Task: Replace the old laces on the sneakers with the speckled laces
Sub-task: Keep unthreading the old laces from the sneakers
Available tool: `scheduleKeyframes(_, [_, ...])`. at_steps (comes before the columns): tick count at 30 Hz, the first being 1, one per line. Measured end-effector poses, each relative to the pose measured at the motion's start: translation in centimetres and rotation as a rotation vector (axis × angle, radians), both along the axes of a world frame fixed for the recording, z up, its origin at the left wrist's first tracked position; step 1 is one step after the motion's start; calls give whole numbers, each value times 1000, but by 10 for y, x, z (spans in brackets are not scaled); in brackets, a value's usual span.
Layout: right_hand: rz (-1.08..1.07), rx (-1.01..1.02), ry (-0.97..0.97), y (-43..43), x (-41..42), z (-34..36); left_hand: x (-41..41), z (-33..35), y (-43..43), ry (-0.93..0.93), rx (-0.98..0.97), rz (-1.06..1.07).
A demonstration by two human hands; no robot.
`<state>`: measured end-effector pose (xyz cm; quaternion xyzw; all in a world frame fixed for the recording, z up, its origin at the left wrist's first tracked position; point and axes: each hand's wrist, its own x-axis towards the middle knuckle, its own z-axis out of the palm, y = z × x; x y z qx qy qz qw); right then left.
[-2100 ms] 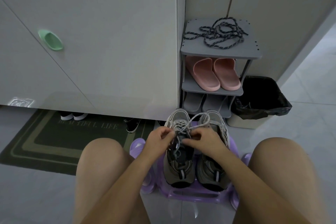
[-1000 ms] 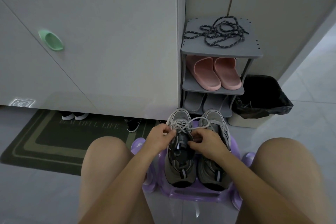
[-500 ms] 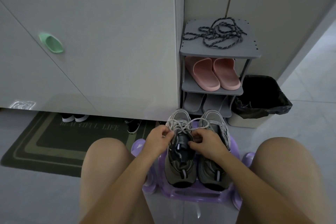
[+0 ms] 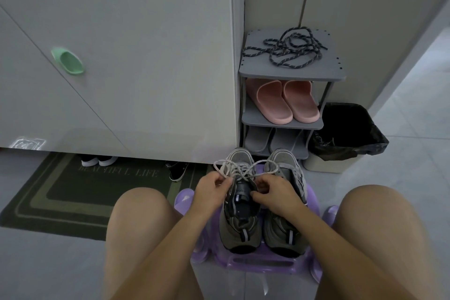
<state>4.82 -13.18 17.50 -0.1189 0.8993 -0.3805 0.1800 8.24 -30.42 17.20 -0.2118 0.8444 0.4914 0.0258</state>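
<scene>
While both hands (image 4: 211, 192) (image 4: 276, 196) pinch the old lace (image 4: 239, 170), speckled laces (image 4: 284, 50) lie well apart.

3-tier grey rack (image 4: 292, 77): pink slides (image 4: 272, 102) mid shelf, grey slippers (image 4: 258, 140) bottom. Black-lined bin (image 4: 323, 165) just right. Green doormat (image 4: 73, 195) far left.

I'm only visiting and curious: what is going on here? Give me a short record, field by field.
activity: loosening the lace of one shoe
left hand: pinches the old lace
right hand: pinches the same lace near the eyelets
sneakers: a pair, side by side on a purple stool
speckled laces: loose heap on top of the grey shoe rack, untouched
nearby: pink slippers on the middle shelf; bin beside the rack
</scene>
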Motion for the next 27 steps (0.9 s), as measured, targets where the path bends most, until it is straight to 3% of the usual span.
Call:
scheduleKeyframes(3, [2,3,1,0,0,-1,-1,-3,-1,9,6,84])
scheduleKeyframes(8, [9,0,4,0,-1,-4,-9,2,-12,171,357,431])
scheduleKeyframes(11, [4,11,5,0,-1,-4,-7,1,-11,108,353,329])
scheduleKeyframes(15, [8,24,19,0,-1,-5,-1,-2,2,7,107,59])
scheduleKeyframes(18, [7,23,16,-1,-2,-6,-3,-4,-1,36,117,154])
scheduleKeyframes(23, [0,1,-12,0,-1,-7,-8,8,-15,228,387,463])
scheduleKeyframes(25, [-5,0,-14,0,-2,-7,-9,7,-19,252,397,492])
scheduleKeyframes(27, [-2,4,-11,0,-2,-7,-8,6,-13,192,389,390])
